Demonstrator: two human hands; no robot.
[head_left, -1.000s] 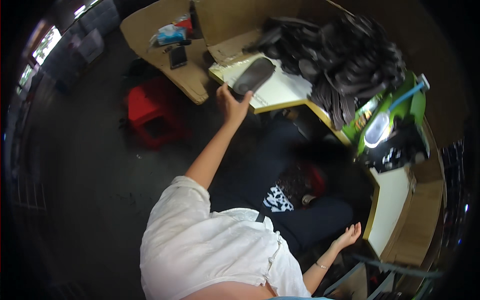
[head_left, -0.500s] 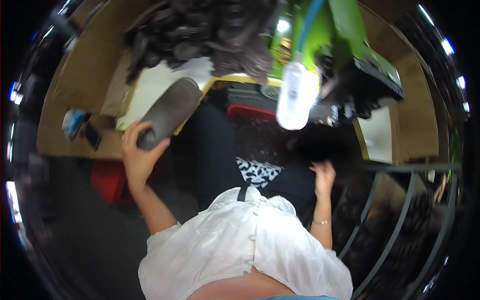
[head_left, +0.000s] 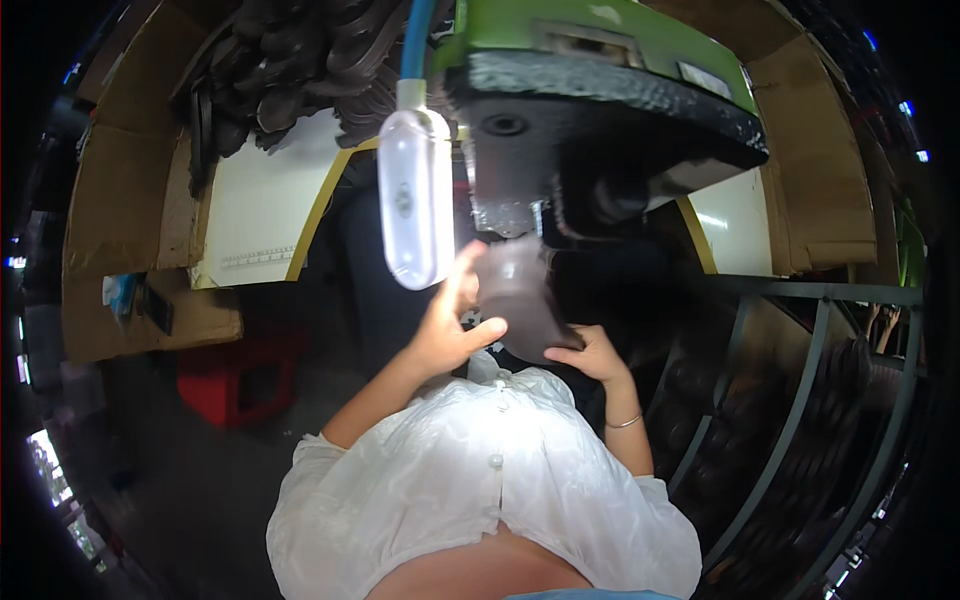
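A dark brown shoe sole (head_left: 515,300), slightly blurred, is held in front of my white shirt, its far end just under the working head of a green and black machine (head_left: 610,120). My left hand (head_left: 445,325) grips its left side, thumb and fingers spread along the edge. At the near right end, my right hand (head_left: 595,355) pinches it with the thumb on top; the fingers beneath are partly hidden. Left of the machine head hangs a lit white lamp (head_left: 415,200) on a blue cord, close above my left fingers.
Dark soles (head_left: 300,70) lie heaped at the back left, beside a white board (head_left: 250,210) with a yellow edge. Cardboard walls (head_left: 815,150) flank the machine. A red stool (head_left: 235,380) stands at lower left, and a grey metal rack (head_left: 800,400) with dark pieces at right.
My left hand has brought the sole rightward from the white board to beneath the machine head. My right hand has moved up and left and taken hold of it. The view has shifted.
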